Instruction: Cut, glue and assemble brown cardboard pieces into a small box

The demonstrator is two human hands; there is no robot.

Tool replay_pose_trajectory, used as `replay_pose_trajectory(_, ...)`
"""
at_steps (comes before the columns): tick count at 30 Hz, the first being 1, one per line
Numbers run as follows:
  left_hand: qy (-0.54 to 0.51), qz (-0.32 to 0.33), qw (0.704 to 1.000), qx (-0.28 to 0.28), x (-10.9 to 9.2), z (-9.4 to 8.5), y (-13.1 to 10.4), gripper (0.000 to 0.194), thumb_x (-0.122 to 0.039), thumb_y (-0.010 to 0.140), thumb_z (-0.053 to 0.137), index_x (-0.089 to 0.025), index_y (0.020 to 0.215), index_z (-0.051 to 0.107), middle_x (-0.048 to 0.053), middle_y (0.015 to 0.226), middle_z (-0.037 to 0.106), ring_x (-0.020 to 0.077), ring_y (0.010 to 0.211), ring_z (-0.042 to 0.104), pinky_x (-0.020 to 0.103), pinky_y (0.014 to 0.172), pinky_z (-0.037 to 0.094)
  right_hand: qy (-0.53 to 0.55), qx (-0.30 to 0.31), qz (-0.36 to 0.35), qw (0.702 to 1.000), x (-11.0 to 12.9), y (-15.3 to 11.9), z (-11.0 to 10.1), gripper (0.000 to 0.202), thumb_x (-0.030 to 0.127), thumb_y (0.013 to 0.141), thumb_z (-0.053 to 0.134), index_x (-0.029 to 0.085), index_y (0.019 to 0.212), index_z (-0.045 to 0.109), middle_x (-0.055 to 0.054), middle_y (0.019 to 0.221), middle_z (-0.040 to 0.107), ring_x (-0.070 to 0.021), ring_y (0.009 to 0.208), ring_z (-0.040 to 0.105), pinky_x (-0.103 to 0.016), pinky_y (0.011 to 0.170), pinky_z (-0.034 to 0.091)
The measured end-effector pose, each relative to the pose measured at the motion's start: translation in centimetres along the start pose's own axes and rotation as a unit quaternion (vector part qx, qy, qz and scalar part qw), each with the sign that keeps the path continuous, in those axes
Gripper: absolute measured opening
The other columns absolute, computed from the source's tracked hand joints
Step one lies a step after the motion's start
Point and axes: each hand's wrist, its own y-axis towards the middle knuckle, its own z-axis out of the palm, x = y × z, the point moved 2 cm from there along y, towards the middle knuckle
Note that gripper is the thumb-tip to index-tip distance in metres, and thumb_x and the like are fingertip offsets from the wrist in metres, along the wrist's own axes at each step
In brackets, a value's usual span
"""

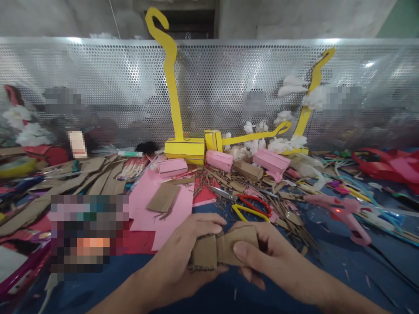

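Observation:
Between my two hands is a brown piece of cardboard (237,245), folded or made of small panels, with its corrugated edge facing me. My left hand (188,246) wraps round its left part, fingers curled over the top. On the right part, the thumb of my right hand (271,253) presses the front panel while the fingers go behind. Just beyond my hands lie scissors (250,207) with red and yellow handles. A flat cardboard piece (163,197) rests on pink paper (183,209) ahead of my left hand.
A pink glue gun (343,213) with a lit red light lies at right. Yellow box shapes with hooked strips (185,150) stand behind pink boxes (271,161). Cardboard strips (39,200) cover the left side. A perforated metal panel (222,87) closes off the back.

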Motion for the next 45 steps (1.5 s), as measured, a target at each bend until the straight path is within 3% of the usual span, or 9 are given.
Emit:
replay_pose_trajectory(9,-0.008,-0.003,1.0,0.008,-0.2,0.0,0.1,0.069,-0.013,0.081,0.076,-0.029,0.135,0.037,0.011,0.136,0.054,0.0212,0.13,0.054,0.031,0.108,0.045,0.013,-0.014,-0.013,1.0,-0.2,0.0,0.2,0.045,0.056,0.095,0.057,0.012,0.089,0.065,0.001,0.063,0.056,-0.0052,0.043,0.041,-0.015,0.038,0.033)
replay_pose_trajectory(13,-0.002,-0.006,1.0,0.001,-0.2,0.2,0.0,0.07,-0.013,0.08,0.077,-0.029,0.135,0.038,0.011,0.135,0.055,0.0217,0.128,0.056,0.032,0.107,0.046,0.083,-0.001,-0.005,0.997,-1.1,0.1,0.3,0.041,0.051,0.093,0.064,0.012,0.081,0.066,0.002,0.059,0.057,-0.0044,0.04,0.041,-0.015,0.037,0.033)
replay_pose_trajectory(18,-0.01,-0.001,1.0,-0.006,-0.3,0.3,0.0,0.072,-0.014,0.078,0.078,-0.029,0.136,0.039,0.012,0.133,0.056,0.0246,0.125,0.058,0.037,0.104,0.05,0.155,0.022,-0.002,0.988,-1.5,0.0,1.1,0.041,0.047,0.09,0.07,0.014,0.07,0.058,0.007,0.05,0.047,-0.0034,0.04,0.037,-0.016,0.039,0.028)
replay_pose_trajectory(26,-0.006,0.007,1.0,-0.005,-0.1,0.1,0.1,0.071,-0.013,0.079,0.078,-0.027,0.137,0.038,0.014,0.134,0.056,0.0249,0.128,0.057,0.037,0.106,0.048,0.142,-0.001,0.009,0.99,-1.2,-0.1,1.2,0.035,0.047,0.091,0.069,0.014,0.086,0.059,0.008,0.053,0.047,-0.0048,0.042,0.037,-0.017,0.039,0.028)
replay_pose_trajectory(36,-0.015,0.017,1.0,-0.014,-0.1,0.3,0.0,0.071,-0.011,0.079,0.078,-0.027,0.137,0.04,0.013,0.134,0.056,0.0244,0.127,0.057,0.036,0.107,0.048,0.161,-0.015,0.019,0.987,-2.0,-0.6,1.1,0.035,0.047,0.09,0.072,0.016,0.09,0.056,0.006,0.06,0.052,-0.0064,0.05,0.041,-0.02,0.049,0.032)
replay_pose_trajectory(45,-0.024,0.018,0.999,-0.016,-0.1,0.3,-0.1,0.071,-0.011,0.079,0.076,-0.028,0.137,0.039,0.014,0.134,0.057,0.027,0.127,0.057,0.041,0.106,0.05,0.076,0.016,-0.025,0.997,-1.1,-0.4,1.1,0.046,0.051,0.097,0.059,0.017,0.068,0.053,0.004,0.057,0.048,-0.008,0.052,0.042,-0.023,0.054,0.034)
